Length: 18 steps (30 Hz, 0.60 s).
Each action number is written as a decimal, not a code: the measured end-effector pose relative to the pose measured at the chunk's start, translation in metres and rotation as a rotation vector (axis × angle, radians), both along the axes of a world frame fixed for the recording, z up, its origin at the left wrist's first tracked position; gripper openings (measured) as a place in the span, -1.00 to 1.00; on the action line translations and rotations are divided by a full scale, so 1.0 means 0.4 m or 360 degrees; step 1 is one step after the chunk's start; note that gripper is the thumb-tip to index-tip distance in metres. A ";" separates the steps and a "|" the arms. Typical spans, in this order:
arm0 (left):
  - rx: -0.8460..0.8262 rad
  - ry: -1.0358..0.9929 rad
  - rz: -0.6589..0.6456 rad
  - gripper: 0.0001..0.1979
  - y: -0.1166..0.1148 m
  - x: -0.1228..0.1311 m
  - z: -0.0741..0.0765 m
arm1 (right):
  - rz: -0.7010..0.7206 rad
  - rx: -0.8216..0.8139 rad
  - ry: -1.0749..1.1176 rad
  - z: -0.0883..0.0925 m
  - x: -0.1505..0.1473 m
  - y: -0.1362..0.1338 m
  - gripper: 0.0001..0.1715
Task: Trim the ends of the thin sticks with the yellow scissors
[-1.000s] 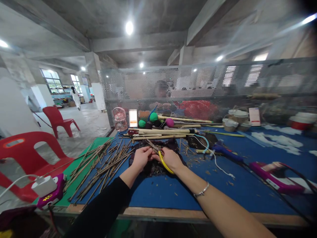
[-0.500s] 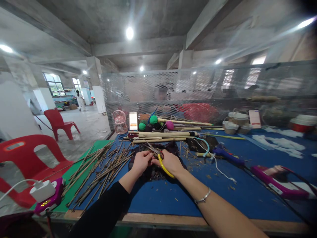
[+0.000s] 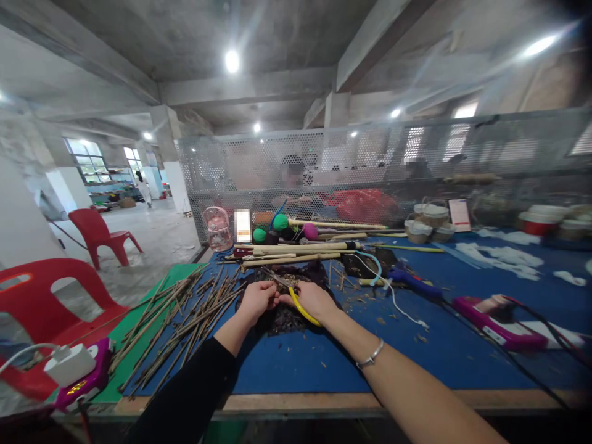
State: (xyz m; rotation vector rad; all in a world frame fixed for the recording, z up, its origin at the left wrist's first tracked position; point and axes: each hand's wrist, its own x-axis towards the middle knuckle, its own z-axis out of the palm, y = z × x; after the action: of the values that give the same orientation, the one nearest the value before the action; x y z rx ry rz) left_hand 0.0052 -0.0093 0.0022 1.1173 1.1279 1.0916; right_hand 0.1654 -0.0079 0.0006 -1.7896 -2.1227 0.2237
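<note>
While R hand (image 3: 315,302) has its grip closed on yellow-handled scissors (image 3: 295,301), blades slanting fwd-left over dark cloth (image 3: 283,325) on the tabletop (image 3: 277,376), L hand (image 3: 255,301) is nearer the tips, fingers curled, hold unclear, can't tell.

Our right hand (image 3: 314,302) grips yellow-handled scissors (image 3: 303,308), blades pointing away and leftward, over a dark cloth (image 3: 287,324) strewn with scraps on the blue table (image 3: 296,373). Our left hand (image 3: 255,302) works close beside it, thumb and finger pinched together; anything between them is too small to tell. To our left, thin brown sticks (image 3: 197,324) lie in a loose heap, partly on a green mat (image 3: 102,385). Beyond the cloth we see pale poles (image 3: 300,249), then green balls (image 3: 280,222) and a pink bottle (image 3: 217,234) before a mesh screen (image 3: 250,166). To our right lie a white cord (image 3: 398,306) and a purple power strip (image 3: 490,327)
</note>
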 end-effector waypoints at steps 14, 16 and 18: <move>0.0033 -0.0285 0.0051 -0.78 0.006 -0.001 0.009 | 0.0118 0.0185 0.0703 0.020 0.012 0.013 -0.39; 0.0035 -0.0290 0.0046 -0.78 0.004 -0.001 0.012 | 0.0190 0.0072 0.1109 0.027 0.021 0.021 -0.37; 0.0033 -0.0297 0.0057 -0.77 0.001 0.000 0.017 | 0.0334 -0.0206 0.1643 0.039 0.033 0.024 -0.30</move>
State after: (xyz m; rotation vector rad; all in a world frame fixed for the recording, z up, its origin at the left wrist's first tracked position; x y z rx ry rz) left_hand 0.0052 -0.0088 0.0090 0.9923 0.9945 1.2116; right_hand 0.1785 0.0017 0.0164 -1.0817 -1.5112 1.0839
